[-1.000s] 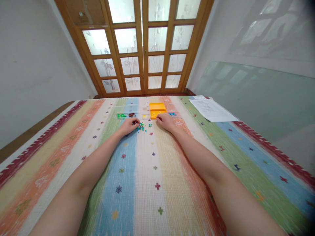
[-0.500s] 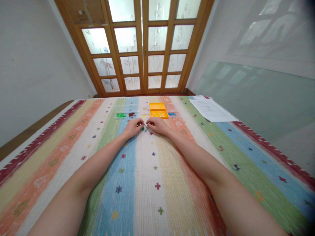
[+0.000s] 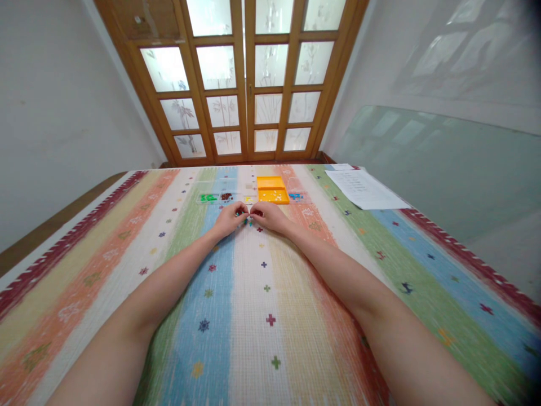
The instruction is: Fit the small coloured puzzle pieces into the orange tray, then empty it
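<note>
Both my hands rest far out on a striped cloth, fingertips almost meeting over a small heap of coloured beads (image 3: 247,221). My left hand (image 3: 230,217) is curled, fingers pinched at the heap's left edge. My right hand (image 3: 266,215) is curled too, its fingertips pinched at the heap from the right. What either pinch holds is too small to make out. Just beyond the hands lies a row of clear compartments (image 3: 220,198) with green, dark red and blue beads, and an orange tray (image 3: 272,190) holding a few pale beads.
The striped cloth (image 3: 262,316) covers the whole table. A printed paper sheet (image 3: 364,189) lies at the far right. Wooden glazed doors (image 3: 249,84) stand behind the table, and a glass pane leans on the right wall.
My right hand has moved left from the orange tray to the bead heap and now nearly touches my left hand. The left hand has shifted slightly toward the heap.
</note>
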### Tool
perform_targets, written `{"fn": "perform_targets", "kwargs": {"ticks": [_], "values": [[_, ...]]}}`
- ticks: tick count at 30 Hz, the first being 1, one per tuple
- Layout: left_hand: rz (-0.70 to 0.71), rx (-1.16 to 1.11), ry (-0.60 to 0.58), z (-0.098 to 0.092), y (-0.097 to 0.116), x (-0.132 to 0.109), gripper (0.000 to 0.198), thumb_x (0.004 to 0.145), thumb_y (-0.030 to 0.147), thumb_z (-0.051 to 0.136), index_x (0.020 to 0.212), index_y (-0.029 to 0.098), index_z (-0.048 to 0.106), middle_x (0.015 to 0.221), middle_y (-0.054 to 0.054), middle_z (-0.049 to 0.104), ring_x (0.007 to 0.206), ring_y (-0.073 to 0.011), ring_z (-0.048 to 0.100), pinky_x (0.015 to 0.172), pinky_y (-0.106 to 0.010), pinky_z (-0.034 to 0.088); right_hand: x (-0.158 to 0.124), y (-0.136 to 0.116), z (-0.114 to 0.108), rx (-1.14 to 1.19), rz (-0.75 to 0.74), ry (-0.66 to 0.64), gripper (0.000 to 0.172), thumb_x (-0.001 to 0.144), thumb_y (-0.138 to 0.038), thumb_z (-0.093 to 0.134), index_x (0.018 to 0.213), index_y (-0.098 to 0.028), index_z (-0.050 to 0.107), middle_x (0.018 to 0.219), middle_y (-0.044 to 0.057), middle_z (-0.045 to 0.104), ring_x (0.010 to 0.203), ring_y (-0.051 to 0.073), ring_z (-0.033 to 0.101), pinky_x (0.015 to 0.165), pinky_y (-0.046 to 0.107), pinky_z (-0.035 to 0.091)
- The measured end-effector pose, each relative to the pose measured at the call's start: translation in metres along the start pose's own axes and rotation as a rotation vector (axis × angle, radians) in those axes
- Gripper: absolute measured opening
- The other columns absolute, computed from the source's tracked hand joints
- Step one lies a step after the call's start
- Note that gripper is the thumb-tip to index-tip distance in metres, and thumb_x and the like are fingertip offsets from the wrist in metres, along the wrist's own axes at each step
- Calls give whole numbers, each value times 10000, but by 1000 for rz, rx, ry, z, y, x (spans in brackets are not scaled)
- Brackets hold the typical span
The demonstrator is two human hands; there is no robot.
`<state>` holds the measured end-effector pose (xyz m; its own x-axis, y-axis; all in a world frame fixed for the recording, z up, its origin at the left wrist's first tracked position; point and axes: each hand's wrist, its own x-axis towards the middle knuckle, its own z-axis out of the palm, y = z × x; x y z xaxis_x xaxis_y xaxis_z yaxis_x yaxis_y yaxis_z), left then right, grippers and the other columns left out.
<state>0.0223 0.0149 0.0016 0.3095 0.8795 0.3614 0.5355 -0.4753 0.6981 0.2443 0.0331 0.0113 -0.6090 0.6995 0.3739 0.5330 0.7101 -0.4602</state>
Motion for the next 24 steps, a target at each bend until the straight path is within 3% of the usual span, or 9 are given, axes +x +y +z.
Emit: {"fn": "perform_targets", "kwargs": {"ticks": [4,13,18,24], "values": [[-30,73,94,-4,-6,1,51,898,252,623,895,205,642,897,-26,710,829,-185,636,798,-330,501,-1,7,0,-41,14,28,127,963,-190,615,960,-182,742,936,54,734,853,175,609,770,260,389],[49,311,-21,-6,-13,0,84,887,253,645,902,209,714,918,-55,734,878,-230,633,867,-385,492,-4,2,1,-149,-23,-82,168,961,-196,650,1073,-196,777,978,73,747,871,189,622,758,265,378],[106,364,-99,-9,-12,-2,107,887,260,657,906,217,753,954,-71,736,960,-253,636,944,-419,478,-4,3,2,-166,-56,-101,135,968,-212,652,1015,-196,778,974,74,740,893,197,620,754,272,374],[164,397,-128,-13,-11,-3,116,891,255,642,906,223,753,963,-73,720,985,-261,620,963,-430,463,-3,4,5,-148,-58,-99,197,986,-254,661,1146,-216,768,998,69,740,914,198,623,784,273,382]]}}
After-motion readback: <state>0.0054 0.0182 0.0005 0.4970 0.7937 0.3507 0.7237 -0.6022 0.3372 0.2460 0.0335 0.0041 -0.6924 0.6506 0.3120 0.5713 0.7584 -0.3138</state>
